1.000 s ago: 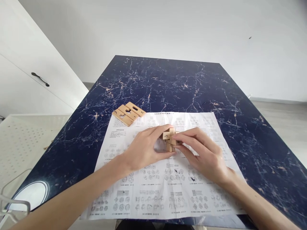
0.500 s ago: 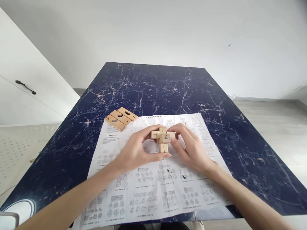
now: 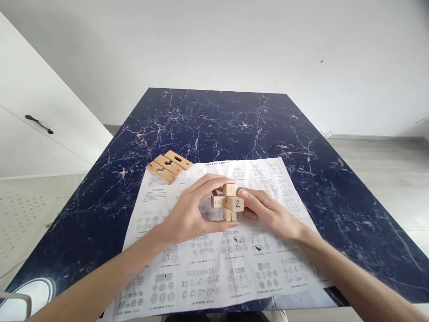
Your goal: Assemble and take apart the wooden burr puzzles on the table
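Over the printed sheet, a cross-shaped wooden interlocking puzzle [image 3: 229, 203] of light blocks is held up. The numbers 1 and 2 show on its block ends. My left hand [image 3: 192, 208] grips it from the left, fingers on its top end and thumb under its bottom end. From the right, my right hand [image 3: 264, 208] closes on the puzzle's right side, thumb by the block marked 2; its other fingers are partly hidden. Beyond my left hand, several flat wooden pieces [image 3: 169, 165] with cut-out holes and handwritten numbers lie side by side.
The creased paper sheet [image 3: 201, 286], covered in small puzzle diagrams, spreads over the near part of the dark blue marbled table [image 3: 208, 120]. A white cabinet with a black handle [image 3: 39, 124] stands at the left. A round whitish object [image 3: 30, 297] is at the lower left.
The puzzle has turned: the block marked 2 now points more to the right, and the 3 on the left block has gone from view. My right hand has shifted its grip.
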Demonstrator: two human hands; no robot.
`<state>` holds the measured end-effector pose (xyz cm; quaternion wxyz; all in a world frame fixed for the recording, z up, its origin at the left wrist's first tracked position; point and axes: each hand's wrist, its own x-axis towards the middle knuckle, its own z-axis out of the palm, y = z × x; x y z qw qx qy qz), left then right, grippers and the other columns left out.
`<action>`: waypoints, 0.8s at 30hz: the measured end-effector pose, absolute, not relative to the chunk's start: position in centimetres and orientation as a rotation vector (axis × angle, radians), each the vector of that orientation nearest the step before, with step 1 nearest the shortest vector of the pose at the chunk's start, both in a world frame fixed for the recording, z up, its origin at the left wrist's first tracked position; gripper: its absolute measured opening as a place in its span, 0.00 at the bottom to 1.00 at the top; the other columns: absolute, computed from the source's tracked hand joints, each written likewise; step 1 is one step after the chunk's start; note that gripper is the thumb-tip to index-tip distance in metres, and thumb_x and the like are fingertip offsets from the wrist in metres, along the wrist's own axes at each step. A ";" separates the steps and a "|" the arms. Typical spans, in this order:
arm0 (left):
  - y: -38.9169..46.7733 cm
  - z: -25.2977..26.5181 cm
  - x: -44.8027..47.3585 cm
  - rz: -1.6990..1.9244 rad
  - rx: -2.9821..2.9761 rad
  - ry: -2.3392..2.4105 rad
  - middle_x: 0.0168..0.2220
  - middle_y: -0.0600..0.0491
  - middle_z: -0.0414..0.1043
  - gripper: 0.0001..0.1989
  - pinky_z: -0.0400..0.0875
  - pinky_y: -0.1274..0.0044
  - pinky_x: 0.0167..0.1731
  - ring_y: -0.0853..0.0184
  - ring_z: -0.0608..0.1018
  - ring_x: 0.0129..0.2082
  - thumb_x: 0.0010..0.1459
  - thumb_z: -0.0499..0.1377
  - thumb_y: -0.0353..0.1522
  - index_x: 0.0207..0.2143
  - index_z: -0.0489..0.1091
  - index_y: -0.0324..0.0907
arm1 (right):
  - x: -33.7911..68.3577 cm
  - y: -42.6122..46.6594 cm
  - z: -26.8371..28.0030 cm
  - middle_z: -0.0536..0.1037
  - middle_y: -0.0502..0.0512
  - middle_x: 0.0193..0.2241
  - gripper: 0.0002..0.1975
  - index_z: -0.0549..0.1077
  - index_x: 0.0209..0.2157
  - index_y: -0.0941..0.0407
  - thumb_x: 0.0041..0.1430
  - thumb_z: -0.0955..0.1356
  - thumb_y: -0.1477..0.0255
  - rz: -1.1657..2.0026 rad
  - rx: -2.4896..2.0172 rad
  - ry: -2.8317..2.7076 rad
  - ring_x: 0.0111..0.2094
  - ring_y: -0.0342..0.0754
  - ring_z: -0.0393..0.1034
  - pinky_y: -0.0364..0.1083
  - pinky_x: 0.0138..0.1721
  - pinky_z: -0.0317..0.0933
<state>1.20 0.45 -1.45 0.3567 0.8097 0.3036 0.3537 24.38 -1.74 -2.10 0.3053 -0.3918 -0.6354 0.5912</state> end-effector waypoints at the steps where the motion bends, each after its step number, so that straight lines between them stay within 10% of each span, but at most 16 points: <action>1: 0.4 -1.4 1.2 0.915 2.096 0.774 0.60 0.48 0.75 0.36 0.77 0.60 0.59 0.54 0.78 0.58 0.54 0.77 0.40 0.63 0.69 0.53 | 24.4 -1.8 -2.1 0.56 0.44 0.23 0.26 0.61 0.29 0.52 0.77 0.59 0.50 1.625 -1.017 -1.633 0.23 0.42 0.48 0.46 0.24 0.46; 24: -0.1 -1.3 1.9 0.891 1.898 0.855 0.59 0.49 0.75 0.35 0.77 0.63 0.55 0.55 0.79 0.57 0.58 0.74 0.43 0.64 0.66 0.52 | 24.2 -1.7 -3.4 0.59 0.44 0.23 0.25 0.66 0.29 0.53 0.75 0.65 0.50 1.572 -1.036 -1.457 0.23 0.42 0.53 0.45 0.25 0.52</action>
